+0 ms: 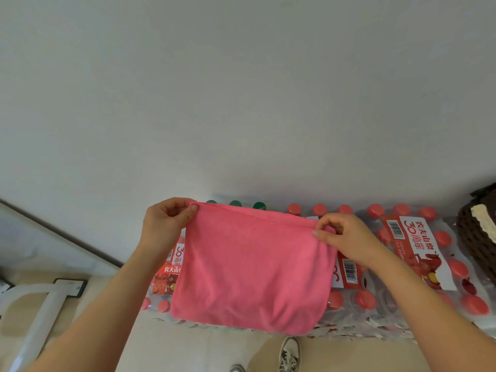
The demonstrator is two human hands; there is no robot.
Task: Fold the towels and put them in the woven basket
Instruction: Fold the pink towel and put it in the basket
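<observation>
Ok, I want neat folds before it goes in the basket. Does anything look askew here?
Slightly: the pink towel, pinched at its top corners by the left hand and right hand, shows a back layer peeking above the front edge.

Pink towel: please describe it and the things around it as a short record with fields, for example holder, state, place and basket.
towel: pink towel, two layers show at its top edge
left hand: pinches the top left corner
right hand: pinches the top right corner
place: over shrink-wrapped packs of bottles, which it partly hides
basket: dark woven basket at the right frame edge, cut off, apart from the towel
task state: towel not yet in the basket
</observation>
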